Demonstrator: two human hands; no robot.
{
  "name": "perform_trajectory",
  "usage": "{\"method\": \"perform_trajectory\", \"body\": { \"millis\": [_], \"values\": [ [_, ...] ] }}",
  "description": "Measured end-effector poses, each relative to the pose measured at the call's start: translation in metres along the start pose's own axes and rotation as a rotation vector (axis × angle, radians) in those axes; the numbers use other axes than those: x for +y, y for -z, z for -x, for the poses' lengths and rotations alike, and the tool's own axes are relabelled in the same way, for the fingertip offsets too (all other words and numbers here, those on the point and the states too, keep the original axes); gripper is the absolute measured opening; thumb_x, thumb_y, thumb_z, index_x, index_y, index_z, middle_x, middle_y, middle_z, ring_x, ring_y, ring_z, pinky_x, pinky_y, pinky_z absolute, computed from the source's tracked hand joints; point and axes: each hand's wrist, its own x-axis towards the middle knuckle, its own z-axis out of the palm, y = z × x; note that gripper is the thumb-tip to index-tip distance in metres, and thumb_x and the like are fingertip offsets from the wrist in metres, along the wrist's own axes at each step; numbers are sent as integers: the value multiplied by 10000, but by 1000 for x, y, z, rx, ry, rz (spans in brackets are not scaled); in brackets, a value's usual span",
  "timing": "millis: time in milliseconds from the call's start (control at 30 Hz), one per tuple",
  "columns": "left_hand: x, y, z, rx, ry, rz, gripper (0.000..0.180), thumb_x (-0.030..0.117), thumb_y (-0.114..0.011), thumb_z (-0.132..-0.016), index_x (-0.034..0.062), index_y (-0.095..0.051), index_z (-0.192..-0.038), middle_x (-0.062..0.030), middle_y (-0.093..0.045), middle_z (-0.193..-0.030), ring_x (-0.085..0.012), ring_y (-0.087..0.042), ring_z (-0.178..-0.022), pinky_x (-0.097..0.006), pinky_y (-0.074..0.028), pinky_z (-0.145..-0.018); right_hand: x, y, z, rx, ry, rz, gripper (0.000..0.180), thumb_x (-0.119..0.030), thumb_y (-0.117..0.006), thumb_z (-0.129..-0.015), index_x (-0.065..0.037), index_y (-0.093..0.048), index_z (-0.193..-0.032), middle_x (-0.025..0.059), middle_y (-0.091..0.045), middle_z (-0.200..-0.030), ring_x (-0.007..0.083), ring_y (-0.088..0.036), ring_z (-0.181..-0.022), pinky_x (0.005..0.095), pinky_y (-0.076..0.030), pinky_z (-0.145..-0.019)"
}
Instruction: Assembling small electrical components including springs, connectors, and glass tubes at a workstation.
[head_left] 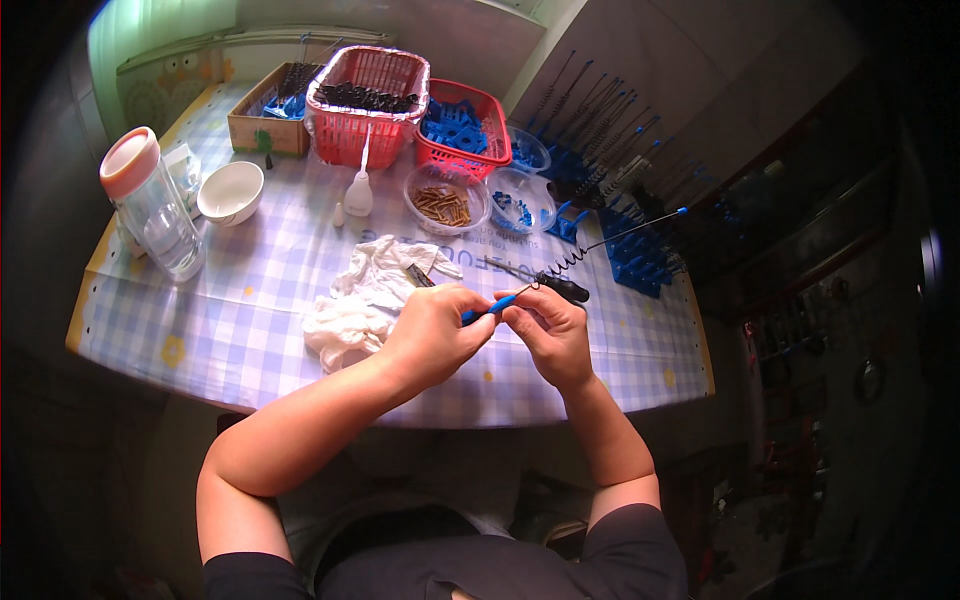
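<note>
My left hand (440, 325) is closed on a small blue plastic piece (502, 304), pinched between thumb and fingers. My right hand (552, 338) meets it from the right, its fingers closed at the near end of a dark coiled wire (568, 262). The wire slants away up and right to a blue tip. Whether the wire's near end sits inside the blue piece is hidden by my fingers. Just beyond my right hand lies a screwdriver with a black handle (563, 288). A crumpled white cloth (352, 305) spreads beside my left hand, with a small dark object (420, 275) on it.
A clear bottle (165, 225), white bowl (231, 193) and white squeeze bottle (359, 194) stand at left and centre. Behind are a carton (268, 134), red baskets (367, 140) and tubs (447, 198) of small parts. Upright coiled wires in blue holders (640, 255) line the right.
</note>
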Motion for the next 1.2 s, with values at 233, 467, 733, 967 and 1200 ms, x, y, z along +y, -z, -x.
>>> {"method": "perform_trajectory", "body": {
  "millis": [233,467,733,967,1200],
  "values": [
    [3,2,-1,-13,3,32,172,145,-700,-816,0,-714,-909,-129,-671,-780,-163,-650,-712,-292,-506,-639,-3,2,-1,-6,-46,-187,217,-79,-604,-921,51,-633,-1093,106,-641,-1019,160,-627,-915,302,-503,-854],
    [2,1,-2,-13,-6,12,168,146,-704,-814,4,-715,-903,-130,-668,-782,-171,-651,-707,-294,-506,-639,-6,3,-1,13,-88,-329,217,-70,-609,-918,45,-622,-1101,100,-658,-949,167,-635,-885,310,-508,-852],
    [1,0,-1,-16,-32,11,163,131,-713,-805,6,-714,-910,-136,-678,-831,-208,-665,-753,-306,-517,-671,1,1,-1,8,-66,-268,151,-30,-616,-904,44,-630,-1035,100,-660,-955,159,-633,-880,292,-516,-820],
    [-9,-13,-2,21,-102,105,228,221,-721,-801,19,-716,-908,-168,-665,-944,-303,-660,-840,-360,-529,-736,2,8,1,32,-31,-57,143,-31,-628,-898,42,-644,-1020,81,-675,-922,142,-642,-860,262,-504,-805],
    [-3,-16,2,-103,-177,-202,448,279,-730,-793,27,-624,-1148,-186,-592,-1160,-358,-613,-996,-403,-497,-855,7,29,11,92,-69,46,125,-61,-651,-878,20,-677,-969,77,-690,-849,127,-655,-799,251,-509,-728]
  ]
}}
